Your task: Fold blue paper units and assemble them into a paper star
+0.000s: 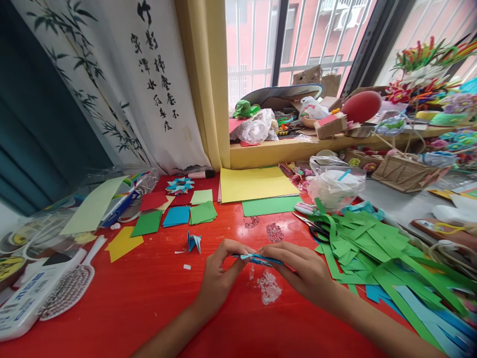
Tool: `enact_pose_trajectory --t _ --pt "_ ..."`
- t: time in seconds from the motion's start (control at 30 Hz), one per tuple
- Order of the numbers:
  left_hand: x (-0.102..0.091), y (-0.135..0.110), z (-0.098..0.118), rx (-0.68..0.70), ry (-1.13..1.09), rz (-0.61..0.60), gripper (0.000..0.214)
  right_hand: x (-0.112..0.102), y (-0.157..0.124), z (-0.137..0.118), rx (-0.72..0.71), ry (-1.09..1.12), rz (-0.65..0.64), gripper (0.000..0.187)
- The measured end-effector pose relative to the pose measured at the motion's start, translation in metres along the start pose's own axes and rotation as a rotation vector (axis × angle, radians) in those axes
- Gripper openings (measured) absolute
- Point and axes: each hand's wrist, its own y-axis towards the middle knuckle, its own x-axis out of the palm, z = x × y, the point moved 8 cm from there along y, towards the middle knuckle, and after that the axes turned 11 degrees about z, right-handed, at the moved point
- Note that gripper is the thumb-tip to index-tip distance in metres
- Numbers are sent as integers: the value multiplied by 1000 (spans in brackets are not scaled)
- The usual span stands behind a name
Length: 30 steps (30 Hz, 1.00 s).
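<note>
A folded blue paper piece (257,258) is held flat between both hands, a little above the red table (149,303). My left hand (224,268) pinches its left end between thumb and fingers. At the other end, my right hand (298,263) grips it with the fingers laid along the top. Left of my hands stands a small blue folded paper shape (194,241). Farther back lies a blue and white paper ring (180,185). Square sheets sit near it: blue (176,216), light green (203,213) and dark green (146,223).
Black-handled scissors (318,231) lie beside a heap of green paper strips (376,248) on the right. Large yellow sheets (257,184) are at the back. A white hairbrush (70,291) and tape rolls (15,271) occupy the left. A plastic-wrapped cup (333,186) stands behind the scissors.
</note>
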Motion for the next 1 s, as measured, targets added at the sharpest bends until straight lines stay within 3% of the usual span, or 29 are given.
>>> enact_pose_trajectory --t 0.17,0.27,0.4,0.6,0.8,1.0 --pt "3 -1 3 7 157 -67 7 9 -2 16 235 90 -74 18" --pt "2 -2 -4 -120 164 -84 12 16 -7 31 428 117 -140 30" --pt "6 -4 -13 -305 32 -97 21 23 -10 39 566 172 -189 39" --pt "11 -8 -27 -415 -33 -38 28 42 -34 47 856 338 -78 41" --pt "13 -14 -35 -401 91 -19 27 60 -49 51 863 362 -84 41" --pt "5 -4 -41 -357 206 -20 24 59 -44 68 841 314 -107 39"
